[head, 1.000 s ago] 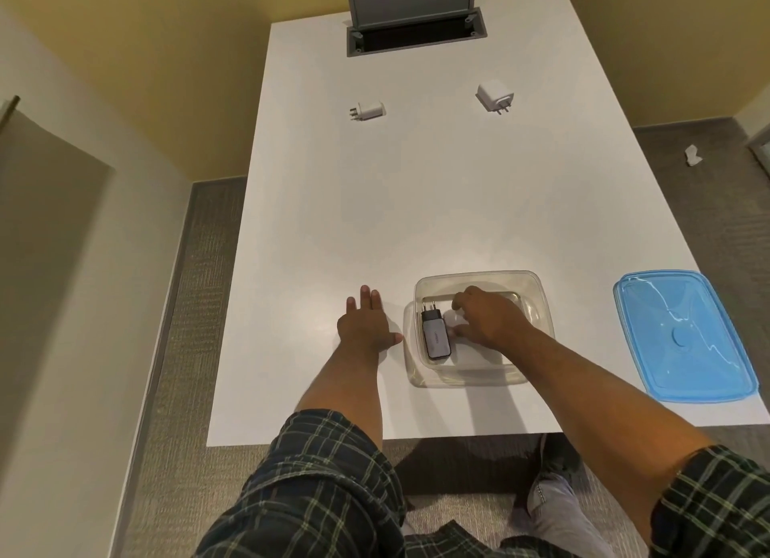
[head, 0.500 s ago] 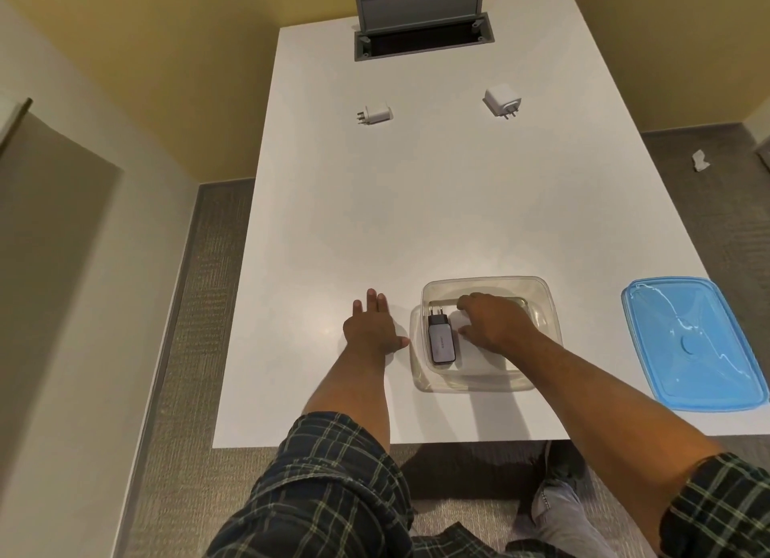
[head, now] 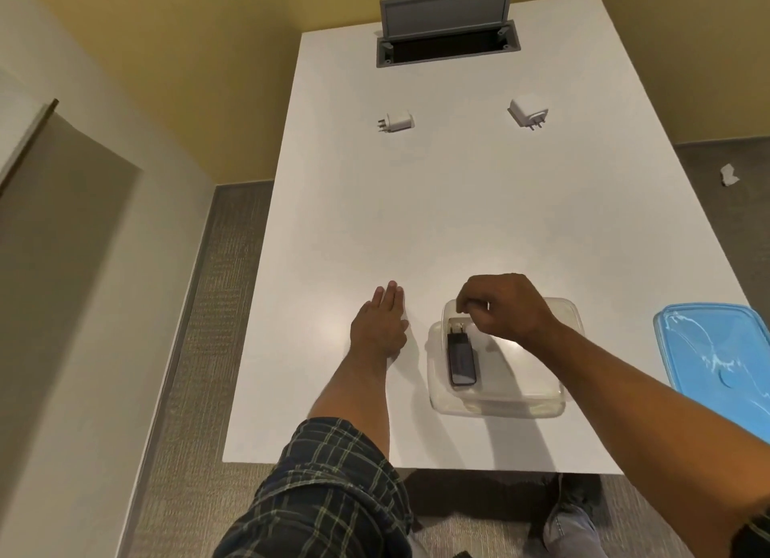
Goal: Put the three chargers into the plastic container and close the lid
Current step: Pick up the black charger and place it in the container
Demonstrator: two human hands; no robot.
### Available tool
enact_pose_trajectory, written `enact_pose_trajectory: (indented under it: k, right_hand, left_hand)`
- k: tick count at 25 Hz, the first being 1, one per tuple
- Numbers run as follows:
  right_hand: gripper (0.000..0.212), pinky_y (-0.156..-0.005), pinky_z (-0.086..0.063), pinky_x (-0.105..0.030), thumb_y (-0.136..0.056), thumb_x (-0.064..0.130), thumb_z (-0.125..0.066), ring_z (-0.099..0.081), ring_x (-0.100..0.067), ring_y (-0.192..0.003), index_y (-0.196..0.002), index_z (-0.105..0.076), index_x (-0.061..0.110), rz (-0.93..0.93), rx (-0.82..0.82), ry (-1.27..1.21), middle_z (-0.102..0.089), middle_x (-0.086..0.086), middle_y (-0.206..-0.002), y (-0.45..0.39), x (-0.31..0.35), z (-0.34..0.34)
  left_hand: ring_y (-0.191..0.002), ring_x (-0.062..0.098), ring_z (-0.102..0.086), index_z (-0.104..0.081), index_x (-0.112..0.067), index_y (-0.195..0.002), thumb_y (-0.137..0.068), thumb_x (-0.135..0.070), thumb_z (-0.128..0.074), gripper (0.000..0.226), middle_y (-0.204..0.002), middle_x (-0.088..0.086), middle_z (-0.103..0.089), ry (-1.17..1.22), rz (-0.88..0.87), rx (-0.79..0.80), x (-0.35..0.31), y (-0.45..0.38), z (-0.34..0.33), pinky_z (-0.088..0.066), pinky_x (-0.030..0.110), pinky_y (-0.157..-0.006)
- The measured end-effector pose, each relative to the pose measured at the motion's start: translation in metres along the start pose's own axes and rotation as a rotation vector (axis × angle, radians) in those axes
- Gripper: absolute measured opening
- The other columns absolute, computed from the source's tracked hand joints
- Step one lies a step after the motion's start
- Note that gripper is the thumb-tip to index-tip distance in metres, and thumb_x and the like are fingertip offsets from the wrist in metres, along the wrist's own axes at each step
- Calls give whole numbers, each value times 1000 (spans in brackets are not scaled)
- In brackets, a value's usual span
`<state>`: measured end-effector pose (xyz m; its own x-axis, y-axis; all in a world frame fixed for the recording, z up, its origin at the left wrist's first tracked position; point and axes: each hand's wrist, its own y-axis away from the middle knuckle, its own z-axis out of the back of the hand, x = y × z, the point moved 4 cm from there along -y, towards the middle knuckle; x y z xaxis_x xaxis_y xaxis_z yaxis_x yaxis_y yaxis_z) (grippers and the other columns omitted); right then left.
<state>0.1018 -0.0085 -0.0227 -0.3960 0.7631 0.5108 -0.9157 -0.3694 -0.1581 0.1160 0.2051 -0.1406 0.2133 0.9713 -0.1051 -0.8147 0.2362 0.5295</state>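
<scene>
I see a long white table (head: 458,207), smooth and matte, running away from me over grey ribbed carpet, with a mustard-yellow wall behind it. At its far end a grey rectangular hatch (head: 448,28) stands propped open over a dark slot. Near the right edge lies the blue lid (head: 725,357), a translucent glossy rectangle with rounded corners and a small round dimple, well apart from the plastic container (head: 500,395). That container is clear, soft-cornered and shallow-walled, sitting close to the near edge. My right hand (head: 506,307) hovers above its far rim, fingers curled loosely inward and pinching nothing that I can make out. My left hand (head: 381,324) lies flat and open on the tabletop just beside the container, fingers together and pointing away. Inside the container, along its left side, lies 1 dark charger (head: 460,357), a slim glossy slab with its prongs pointing toward the far end. The other 2 are out on the far half of the table, well apart: a white boxy charger (head: 526,111) on the right, tilted with prongs toward me, and a smaller white charger (head: 398,121) on the left, prongs pointing left. I can read no writing on any of them.
</scene>
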Motion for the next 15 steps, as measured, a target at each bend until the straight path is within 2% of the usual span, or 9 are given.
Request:
enact_pose_trajectory:
  k: [3,5,7,9,12,15]
  right_hand:
    - [27,-69,-56,-35,-80,13,-53,-71,-16,-78,-87,-75,27,-115,6,-20,-75,13,-89,-35,0,-6]
    - [34,-79,-56,-34,-86,11,-56,-70,-15,-94,-109,-73,28,-204,16,-4,-73,12,-108,-62,-11,-13]
    - [46,-90,-53,-35,-90,14,-57,-64,-16,-114,-134,-60,28,-299,62,29,-62,8,-133,-90,-28,-21]
    - [58,-97,-50,-39,-94,21,-57,-55,-20,-129,-150,-42,26,-346,172,129,-47,5,-150,-121,-46,-31]
    - [71,-98,-48,-43,-94,20,-58,-47,-25,-136,-157,-27,23,-364,248,224,-34,2,-159,-168,-70,-39]
    - [79,-100,-47,-47,-90,15,-63,-45,-30,-137,-158,-23,20,-376,241,240,-29,-3,-162,-212,-94,-47]
  left_hand:
    - [-158,25,6,7,-15,-161,-108,-43,-26,69,-170,2,13,112,16,-24,5,-18,6,-11,41,-128]
    - [-158,22,10,9,-18,-161,-107,-50,-25,72,-169,-1,16,153,2,-41,8,-33,9,-8,43,-129]
    - [-158,19,12,10,-20,-161,-107,-50,-26,72,-169,-3,17,188,-25,-74,13,-47,13,-7,44,-129]
    - [-158,17,12,10,-19,-161,-107,-49,-24,70,-169,-3,18,204,-35,-117,20,-62,19,-6,43,-129]
    - [-157,15,13,11,-17,-161,-103,-57,-12,75,-169,-2,18,196,-22,-191,27,-83,30,-1,38,-129]
    - [-158,16,7,4,-14,-162,-99,-59,-4,77,-170,0,11,197,-23,-325,30,-103,37,-5,38,-129]
